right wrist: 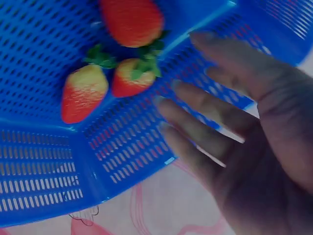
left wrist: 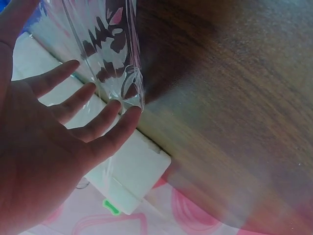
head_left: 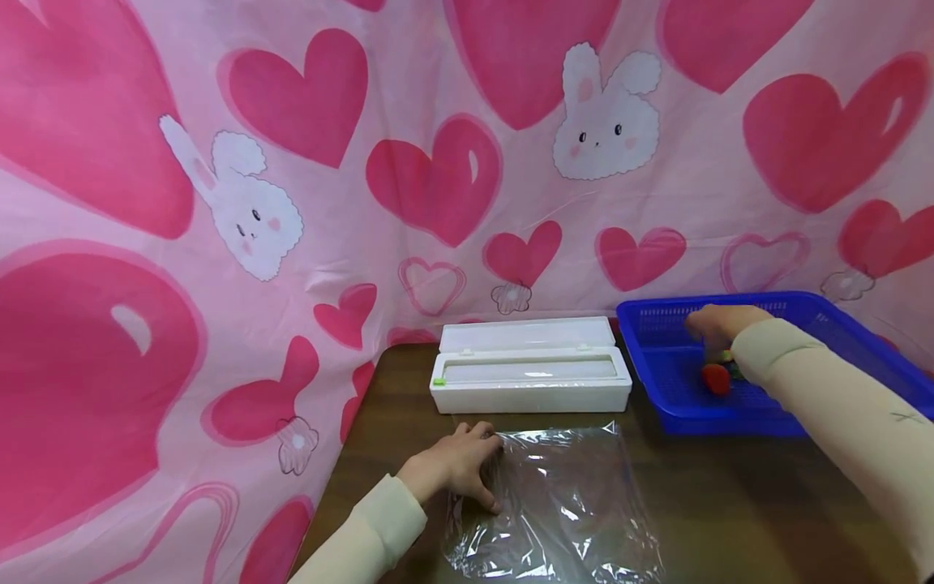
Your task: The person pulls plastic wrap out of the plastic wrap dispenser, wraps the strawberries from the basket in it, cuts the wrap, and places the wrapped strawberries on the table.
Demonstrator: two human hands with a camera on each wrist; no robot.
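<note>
I take the white, smooth, rectangular box [head_left: 530, 399] as my landmark: its lid stands raised at the back, and a small green tab [head_left: 439, 381] sits at its left end. In front of it, on the dark wood-grain table [head_left: 766, 495], lies a sheet of clear, glossy, creased plastic film [head_left: 576, 495]. To its right I have the blue slotted plastic basket [head_left: 718, 424], with three tapering, red, leafy-topped strawberries [right wrist: 84, 95] inside, two paler near the leaves. Behind it hangs pink cloth [head_left: 430, 73] printed with hearts and rabbits. The cream right sleeve [head_left: 817, 405] carries a dark mark too small for me to read.

I see the left hand [head_left: 454, 465] just in front of the box, palm down, fingers spread and resting on the film's left edge without grasping. The right hand [head_left: 718, 323] reaches into the basket, fingers extended and loose, near the strawberries, gripping nothing.
</note>
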